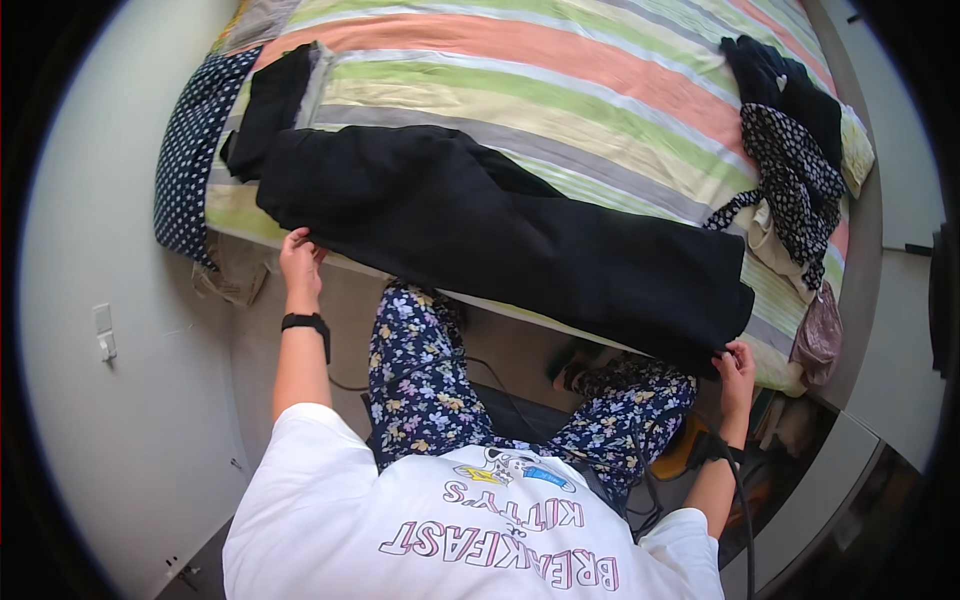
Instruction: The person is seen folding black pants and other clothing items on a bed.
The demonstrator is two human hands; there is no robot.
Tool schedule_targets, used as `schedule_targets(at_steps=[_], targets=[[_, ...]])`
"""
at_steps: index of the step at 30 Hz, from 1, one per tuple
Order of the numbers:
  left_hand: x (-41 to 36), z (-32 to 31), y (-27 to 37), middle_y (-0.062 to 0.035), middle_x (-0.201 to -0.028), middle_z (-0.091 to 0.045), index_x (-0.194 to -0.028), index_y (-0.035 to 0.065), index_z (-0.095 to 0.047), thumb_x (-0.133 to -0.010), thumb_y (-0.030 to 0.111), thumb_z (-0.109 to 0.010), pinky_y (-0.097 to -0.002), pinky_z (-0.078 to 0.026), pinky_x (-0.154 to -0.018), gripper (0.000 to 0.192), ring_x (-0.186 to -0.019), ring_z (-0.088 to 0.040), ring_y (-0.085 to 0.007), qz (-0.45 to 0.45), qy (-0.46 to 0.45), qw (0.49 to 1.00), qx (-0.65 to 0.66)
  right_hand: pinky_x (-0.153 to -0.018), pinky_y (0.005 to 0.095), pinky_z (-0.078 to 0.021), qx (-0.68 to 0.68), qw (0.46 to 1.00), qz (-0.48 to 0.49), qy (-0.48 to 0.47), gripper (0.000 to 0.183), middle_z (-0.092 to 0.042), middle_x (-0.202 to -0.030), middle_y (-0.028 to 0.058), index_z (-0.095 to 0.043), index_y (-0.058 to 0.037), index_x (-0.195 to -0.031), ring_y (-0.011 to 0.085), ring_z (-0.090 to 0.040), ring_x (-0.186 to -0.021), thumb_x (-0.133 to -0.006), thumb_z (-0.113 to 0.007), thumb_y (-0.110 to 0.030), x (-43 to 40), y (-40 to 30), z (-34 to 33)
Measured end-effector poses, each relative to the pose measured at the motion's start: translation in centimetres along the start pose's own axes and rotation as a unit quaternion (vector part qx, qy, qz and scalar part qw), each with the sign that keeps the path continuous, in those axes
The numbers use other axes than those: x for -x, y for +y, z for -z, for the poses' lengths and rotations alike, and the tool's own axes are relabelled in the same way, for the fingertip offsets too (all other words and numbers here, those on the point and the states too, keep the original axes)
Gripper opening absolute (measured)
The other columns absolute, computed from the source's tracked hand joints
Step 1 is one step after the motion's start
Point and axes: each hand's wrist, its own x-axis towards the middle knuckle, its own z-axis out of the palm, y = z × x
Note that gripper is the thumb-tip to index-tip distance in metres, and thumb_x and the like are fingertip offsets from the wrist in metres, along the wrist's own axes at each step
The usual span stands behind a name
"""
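Black trousers (480, 217), folded lengthwise, lie across a striped bed sheet (570, 67) in front of me. Their wider end is on the left and the leg ends are on the right. My left hand (300, 259) pinches the near edge close to the wider end. At the near right corner, by the leg ends, my right hand (736, 367) has the cloth between thumb and fingers. Some wrinkles run over the middle of the fabric. Just beyond the left end lies another folded black garment (274, 97).
A dark pillow with white dots (202, 150) sits by the wall on the left. To the right are a black floral garment (799, 176), a black garment (780, 86) and a purplish plastic bag (817, 337). A black cable (739, 495) passes my right arm.
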Motion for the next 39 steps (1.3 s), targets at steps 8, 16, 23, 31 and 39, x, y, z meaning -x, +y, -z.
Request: schedule_targets(at_steps=[8, 16, 23, 31, 39], targets=[[-2.2, -1.0, 0.7, 0.0004, -0.079, -0.059, -0.098, 0.0131, -0.058, -0.082, 0.013, -0.070, -0.0317, -0.045, -0.061, 0.020, -0.063, -0.053, -0.0140, 0.038, 0.047, 0.998, -0.035, -0.076, 0.0290, -0.0523, -0.131, 0.989, -0.034, 0.060, 0.007, -0.057, -0.090, -0.0010, -0.060, -0.0078, -0.095, 0.0100, -0.057, -0.086, -0.093, -0.060, -0.014, 0.2, -0.1, 0.1], [-5.0, 1.2, -0.1, -0.0106, -0.095, -0.063, -0.104, 0.0079, -0.061, -0.078, 0.010, -0.069, -0.0385, -0.048, -0.077, 0.027, -0.089, -0.060, -0.0246, -0.143, 0.160, 0.914, -0.345, -0.061, 0.0263, -0.0472, 0.212, 0.976, -0.042, 0.001, 0.016, -0.060, -0.079, 0.0021, -0.064, -0.0007, -0.086, 0.0095, -0.056, -0.069, -0.086, -0.066, -0.017, 0.5, 0.9, 1.4], [6.5, -15.4, 9.6, -0.0093, -0.105, -0.063, -0.108, 0.0109, -0.062, -0.077, 0.008, -0.063, -0.0419, -0.041, -0.092, 0.031, -0.104, -0.057, -0.0279, -0.612, -0.054, 0.656, -0.438, -0.082, 0.0361, -0.0467, 0.359, 0.878, 0.298, 0.108, 0.017, -0.063, -0.093, 0.0134, -0.064, -0.0030, -0.097, 0.0296, -0.060, -0.089, -0.081, -0.063, -0.006, -8.3, -7.2, -2.2], [8.6, -24.2, 6.9, -0.0022, -0.107, -0.063, -0.120, 0.0181, -0.060, -0.071, -0.001, -0.055, -0.0465, -0.026, -0.107, 0.052, -0.113, -0.053, -0.0233, -0.483, -0.418, 0.471, -0.608, -0.079, 0.0413, -0.0460, 0.525, 0.804, 0.275, -0.043, 0.025, -0.060, -0.094, 0.0155, -0.062, -0.0029, -0.100, 0.0356, -0.057, -0.090, -0.075, -0.064, -0.003, -11.8, -7.3, -2.4], [6.8, -19.9, 9.9, -0.0001, -0.089, -0.057, -0.094, 0.0197, -0.066, -0.067, 0.000, -0.064, -0.0375, -0.034, -0.091, 0.033, -0.097, -0.055, -0.0202, -0.598, -0.339, 0.441, -0.577, -0.071, 0.0272, -0.0409, 0.321, 0.900, 0.294, 0.036, 0.009, -0.049, -0.084, 0.0099, -0.055, 0.0025, -0.090, 0.0227, -0.051, -0.076, -0.082, -0.060, 0.002, 5.1, -14.8, 0.6]])
